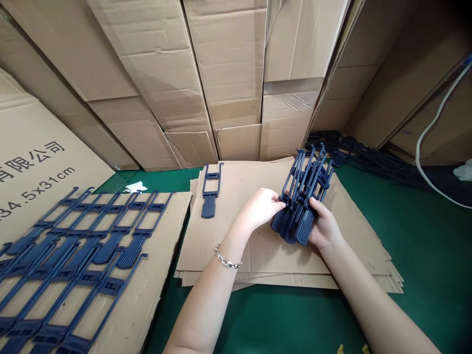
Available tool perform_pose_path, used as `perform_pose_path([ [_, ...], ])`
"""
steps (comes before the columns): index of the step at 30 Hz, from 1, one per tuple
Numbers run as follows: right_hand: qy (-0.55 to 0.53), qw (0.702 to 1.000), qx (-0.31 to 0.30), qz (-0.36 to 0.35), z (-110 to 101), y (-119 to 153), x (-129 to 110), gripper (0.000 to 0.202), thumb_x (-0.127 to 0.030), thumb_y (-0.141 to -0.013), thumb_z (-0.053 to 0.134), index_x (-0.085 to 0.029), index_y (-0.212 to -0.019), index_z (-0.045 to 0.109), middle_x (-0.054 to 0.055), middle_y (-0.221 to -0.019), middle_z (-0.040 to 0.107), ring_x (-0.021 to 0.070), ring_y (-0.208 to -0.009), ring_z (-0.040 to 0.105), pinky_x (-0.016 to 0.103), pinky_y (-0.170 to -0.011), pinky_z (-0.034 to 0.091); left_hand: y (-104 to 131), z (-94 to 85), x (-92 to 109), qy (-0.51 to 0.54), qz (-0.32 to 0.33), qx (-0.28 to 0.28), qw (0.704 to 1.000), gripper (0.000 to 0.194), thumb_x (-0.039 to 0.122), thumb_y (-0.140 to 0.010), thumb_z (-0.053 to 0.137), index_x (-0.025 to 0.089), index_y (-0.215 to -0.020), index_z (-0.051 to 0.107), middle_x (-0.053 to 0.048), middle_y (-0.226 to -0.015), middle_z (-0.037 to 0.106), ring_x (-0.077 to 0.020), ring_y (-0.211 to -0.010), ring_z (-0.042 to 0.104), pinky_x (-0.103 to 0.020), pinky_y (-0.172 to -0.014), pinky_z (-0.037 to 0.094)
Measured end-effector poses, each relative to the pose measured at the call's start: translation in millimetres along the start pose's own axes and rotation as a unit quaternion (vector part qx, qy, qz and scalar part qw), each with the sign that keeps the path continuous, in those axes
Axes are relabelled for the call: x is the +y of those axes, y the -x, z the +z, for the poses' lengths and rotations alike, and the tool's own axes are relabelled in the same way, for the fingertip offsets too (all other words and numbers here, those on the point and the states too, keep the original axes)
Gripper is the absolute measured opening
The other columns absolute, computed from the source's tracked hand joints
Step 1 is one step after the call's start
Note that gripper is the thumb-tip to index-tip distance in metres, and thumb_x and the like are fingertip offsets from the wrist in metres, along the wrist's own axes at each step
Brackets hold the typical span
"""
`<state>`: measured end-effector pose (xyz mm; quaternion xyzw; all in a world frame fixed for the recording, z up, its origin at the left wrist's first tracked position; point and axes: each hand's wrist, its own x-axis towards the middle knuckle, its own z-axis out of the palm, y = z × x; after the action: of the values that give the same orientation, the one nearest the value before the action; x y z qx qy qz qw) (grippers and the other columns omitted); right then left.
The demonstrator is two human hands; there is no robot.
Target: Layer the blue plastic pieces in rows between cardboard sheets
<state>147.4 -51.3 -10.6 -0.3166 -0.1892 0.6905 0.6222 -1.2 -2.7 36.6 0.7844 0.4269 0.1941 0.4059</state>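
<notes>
- Bundle of dark-blue plastic frames [303,196] is held up over stacked cardboard sheets [254,268], ribbed paddles toward the wearer, hooked rods pointing away.
- Right side of bundle is cupped by the right hand [326,227], thumb laid on top; main support seems to be given here.
- Left edge is pinched by the left hand [260,211], fingers drawn narrow; whether just one frame is caught cannot be told.
- Rods are closely nested and crossed, so snagging is likely; any frame is better eased along its length than tugged sideways.
- Grip is best taken near the paddle or crossbars, where the plastic looks stouter; thin rods could be bent if squeezed.
- Even pressure is advised from the right hand: too loose, and the bundle may fan out and spill.
- Lone frame [211,194] is seen flat at the sheets' far left corner, paddle toward the wearer; clear room around it is worth preserving.
- Overlapping rows of frames [129,250] are laid on the left-hand cardboard [125,317]; bumping by the left forearm is to be avoided.
</notes>
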Motion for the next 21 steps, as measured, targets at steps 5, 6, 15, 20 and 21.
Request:
perform_pose_path([
  [5, 0.005, 1.000, -0.015, -0.008, 0.4, 1.3, -1.5, 0.033, -0.031, -0.067, 0.059, -0.019, -0.097, 0.059, 0.007, -0.105, 0.061, 0.0267, -0.102, 0.054, 0.047, -0.087, 0.045, 5.3, -8.9, 5.6, -0.014, -0.007, 0.038, 0.999, 0.019, 0.027, -0.070, 0.045, 0.016, -0.054, 0.041, 0.003, -0.049, 0.032, -0.0077, -0.046, 0.029, -0.024, -0.045, 0.021],
  [6, 0.009, 1.000, -0.015, -0.004, 0.1, 1.9, -1.8, 0.034, -0.031, -0.066, 0.059, -0.019, -0.098, 0.059, 0.007, -0.104, 0.061, 0.0272, -0.100, 0.055, 0.048, -0.085, 0.046, 6.7, -12.5, 6.6, -0.022, -0.011, 0.050, 0.998, 0.017, 0.025, -0.069, 0.044, 0.016, -0.055, 0.043, 0.003, -0.049, 0.034, -0.0079, -0.046, 0.030, -0.024, -0.045, 0.021],
  [15, 0.020, 0.998, -0.020, 0.059, -3.0, 6.5, -0.7, 0.038, -0.027, -0.064, 0.061, -0.019, -0.100, 0.056, 0.007, -0.102, 0.062, 0.0215, -0.080, 0.062, 0.033, -0.062, 0.053, 11.5, -49.7, -21.5, -0.126, -0.110, 0.100, 0.981, 0.019, 0.022, -0.068, 0.046, 0.016, -0.051, 0.041, 0.001, -0.046, 0.034, -0.0086, -0.043, 0.031, -0.025, -0.045, 0.018],
  [20, 0.005, 0.997, 0.012, 0.074, -4.9, 2.4, -4.2, 0.037, -0.030, -0.065, 0.059, -0.020, -0.100, 0.056, 0.006, -0.090, 0.064, 0.0203, -0.067, 0.062, 0.036, -0.060, 0.052, 8.9, -51.9, -31.2, -0.191, -0.155, 0.102, 0.964, 0.015, 0.024, -0.073, 0.045, 0.014, -0.064, 0.051, -0.005, -0.060, 0.050, -0.0147, -0.056, 0.049, -0.025, -0.050, 0.029],
  [21, 0.001, 0.997, 0.020, 0.073, -5.1, 1.6, -4.8, 0.035, -0.030, -0.066, 0.058, -0.020, -0.100, 0.056, 0.006, -0.089, 0.064, 0.0201, -0.067, 0.062, 0.036, -0.061, 0.052, 8.3, -50.6, -31.2, -0.205, -0.162, 0.105, 0.959, 0.014, 0.026, -0.074, 0.046, 0.013, -0.073, 0.053, -0.007, -0.067, 0.054, -0.0173, -0.063, 0.052, -0.026, -0.052, 0.032],
])
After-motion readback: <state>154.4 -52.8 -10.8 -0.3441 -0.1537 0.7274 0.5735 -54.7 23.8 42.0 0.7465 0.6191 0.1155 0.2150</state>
